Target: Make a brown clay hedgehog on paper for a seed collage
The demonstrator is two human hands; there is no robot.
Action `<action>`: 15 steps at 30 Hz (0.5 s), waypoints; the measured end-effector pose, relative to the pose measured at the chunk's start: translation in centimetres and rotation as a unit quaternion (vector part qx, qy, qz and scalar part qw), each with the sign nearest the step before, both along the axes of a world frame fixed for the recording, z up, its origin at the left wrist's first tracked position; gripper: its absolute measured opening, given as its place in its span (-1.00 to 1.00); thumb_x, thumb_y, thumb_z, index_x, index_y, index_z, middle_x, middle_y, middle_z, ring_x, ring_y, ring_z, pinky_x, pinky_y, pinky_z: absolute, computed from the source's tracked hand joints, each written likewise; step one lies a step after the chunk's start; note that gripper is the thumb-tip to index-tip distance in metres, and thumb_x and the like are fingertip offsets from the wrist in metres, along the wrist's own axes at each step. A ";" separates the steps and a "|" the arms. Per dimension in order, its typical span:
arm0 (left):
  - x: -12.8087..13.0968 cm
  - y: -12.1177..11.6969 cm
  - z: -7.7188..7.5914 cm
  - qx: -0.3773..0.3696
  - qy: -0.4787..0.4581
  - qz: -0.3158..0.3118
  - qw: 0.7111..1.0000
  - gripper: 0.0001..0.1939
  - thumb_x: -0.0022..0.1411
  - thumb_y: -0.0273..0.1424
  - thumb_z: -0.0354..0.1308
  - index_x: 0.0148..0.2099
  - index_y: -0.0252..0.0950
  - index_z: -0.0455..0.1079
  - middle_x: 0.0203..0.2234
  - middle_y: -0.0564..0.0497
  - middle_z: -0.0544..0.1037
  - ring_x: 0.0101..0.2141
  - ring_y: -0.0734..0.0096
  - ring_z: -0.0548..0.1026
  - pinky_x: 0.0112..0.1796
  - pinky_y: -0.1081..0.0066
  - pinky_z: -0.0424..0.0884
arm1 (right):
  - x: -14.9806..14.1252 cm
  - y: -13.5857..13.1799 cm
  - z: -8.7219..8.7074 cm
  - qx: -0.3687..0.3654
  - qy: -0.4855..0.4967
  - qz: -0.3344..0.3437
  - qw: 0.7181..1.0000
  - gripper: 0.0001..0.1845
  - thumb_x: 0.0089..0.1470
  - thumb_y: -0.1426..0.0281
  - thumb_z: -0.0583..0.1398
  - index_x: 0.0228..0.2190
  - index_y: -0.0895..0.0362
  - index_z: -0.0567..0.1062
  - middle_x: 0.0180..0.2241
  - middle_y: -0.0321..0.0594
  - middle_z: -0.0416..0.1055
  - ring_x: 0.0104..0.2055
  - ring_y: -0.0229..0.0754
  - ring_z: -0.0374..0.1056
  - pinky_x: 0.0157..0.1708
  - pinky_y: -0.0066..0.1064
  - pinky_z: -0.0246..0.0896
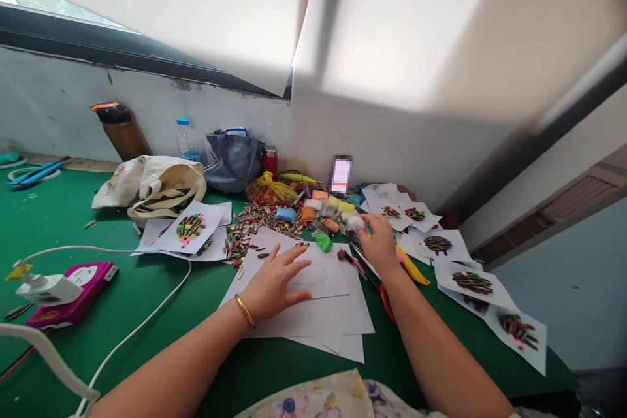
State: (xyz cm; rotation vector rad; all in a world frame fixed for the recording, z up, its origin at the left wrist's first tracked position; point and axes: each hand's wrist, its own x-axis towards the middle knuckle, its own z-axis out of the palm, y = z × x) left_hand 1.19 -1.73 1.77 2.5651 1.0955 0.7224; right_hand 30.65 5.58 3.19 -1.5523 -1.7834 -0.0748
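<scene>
Green table (73, 222); white-filled packet (354, 224) in right hand (381, 243)

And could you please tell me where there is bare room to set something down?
Bare green tabletop lies between the white cable and left forearm, and between the right forearm and the seed-decorated cards at right. It is crowded beyond the paper sheets, with seeds and coloured packets.

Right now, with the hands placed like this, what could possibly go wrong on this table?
The left hand is over the drawing sheet, where loose seeds lie; a shift of the sheet might scatter them. The red handle lies close to the right forearm, so a careless move could knock it. The phone stands upright at the back and might topple if bumped.
</scene>
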 end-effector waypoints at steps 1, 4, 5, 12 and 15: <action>0.1 -0.2 0.3 0.009 -0.037 0.012 0.999 -0.54 0.20 -0.19 0.23 0.13 -0.14 0.34 0.23 -0.17 0.30 0.20 0.05 0.29 0.23 -0.19 -0.04 | -1.3 -1.3 -0.2 0.026 0.025 0.047 0.998 -0.71 0.10 0.37 0.15 -0.11 0.12 0.48 -0.03 -0.05 0.40 0.06 0.02 0.26 0.11 -0.11 0.14; 0.5 -0.6 0.7 0.004 -0.165 0.057 0.985 -0.74 0.32 -0.32 0.09 0.04 -0.18 0.37 0.04 -0.13 0.45 0.07 0.22 0.40 0.11 0.09 0.30 | -5.2 -4.9 -0.8 0.034 0.087 0.185 0.978 -0.71 0.15 0.42 0.13 -0.06 0.07 0.42 0.07 -0.10 0.36 0.12 -0.04 0.26 0.14 -0.13 0.16; 0.7 -0.7 0.8 -0.005 -0.200 0.068 0.977 -0.78 0.34 -0.33 0.07 0.01 -0.20 0.37 -0.04 -0.11 0.48 0.00 0.26 0.44 0.04 0.17 0.37 | -6.3 -5.9 -1.0 0.022 0.099 0.210 0.972 -0.70 0.17 0.43 0.12 -0.04 0.05 0.40 0.06 -0.11 0.37 0.11 -0.07 0.28 0.13 -0.14 0.18; 1.3 -0.9 0.1 -0.074 -0.274 0.074 0.956 -0.85 0.27 -0.38 0.13 -0.10 -0.24 0.32 -0.30 0.03 0.46 -0.31 0.43 0.44 -0.23 0.37 0.42 | -9.2 -8.2 -2.0 0.007 0.075 0.237 0.969 -0.66 0.15 0.43 0.15 -0.02 0.05 0.43 -0.01 -0.11 0.43 0.08 -0.04 0.29 0.12 -0.10 0.21; 1.4 -0.9 0.0 -0.098 -0.286 0.063 0.951 -0.92 0.29 -0.40 0.10 -0.16 -0.24 0.33 -0.32 0.04 0.46 -0.33 0.45 0.43 -0.25 0.39 0.41 | -9.1 -8.3 -2.5 -0.003 0.078 0.227 0.971 -0.63 0.17 0.40 0.15 0.03 0.06 0.42 0.01 -0.08 0.40 0.09 -0.03 0.29 0.11 -0.10 0.23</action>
